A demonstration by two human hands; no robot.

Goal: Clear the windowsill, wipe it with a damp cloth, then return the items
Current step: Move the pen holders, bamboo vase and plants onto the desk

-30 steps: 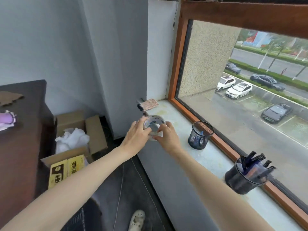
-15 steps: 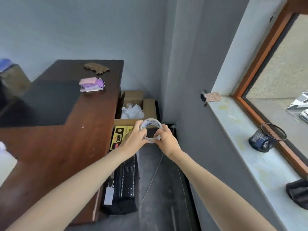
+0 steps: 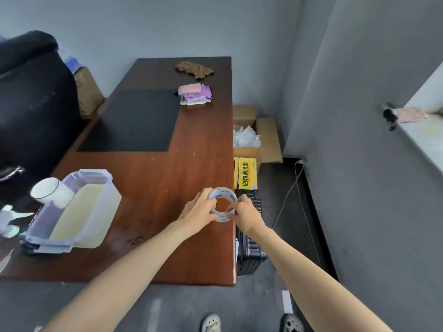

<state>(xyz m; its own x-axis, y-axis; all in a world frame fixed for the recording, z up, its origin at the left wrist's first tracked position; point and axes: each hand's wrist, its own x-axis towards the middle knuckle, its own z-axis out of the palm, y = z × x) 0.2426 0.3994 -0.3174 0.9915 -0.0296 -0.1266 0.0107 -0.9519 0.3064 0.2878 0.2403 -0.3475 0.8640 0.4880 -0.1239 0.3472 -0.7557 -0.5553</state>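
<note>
Brown worktop — your left grip and right grip both clamp the tape roll. Clear tub holds a tipped white cup; cardboard box — white wadding.

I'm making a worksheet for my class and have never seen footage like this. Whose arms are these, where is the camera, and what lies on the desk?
No machine here: these are a person's two bare arms, filmed by a wide-angle camera worn on the head, looking forward and down. The left hand and right hand together grip a clear roll of sticky tape near the right edge of the reddish-brown wooden desk. On the desk lie a black mat, a folded stack of pink and purple cloths, a crumpled brown rag and a clear plastic box. The pale windowsill is at far right.
</note>
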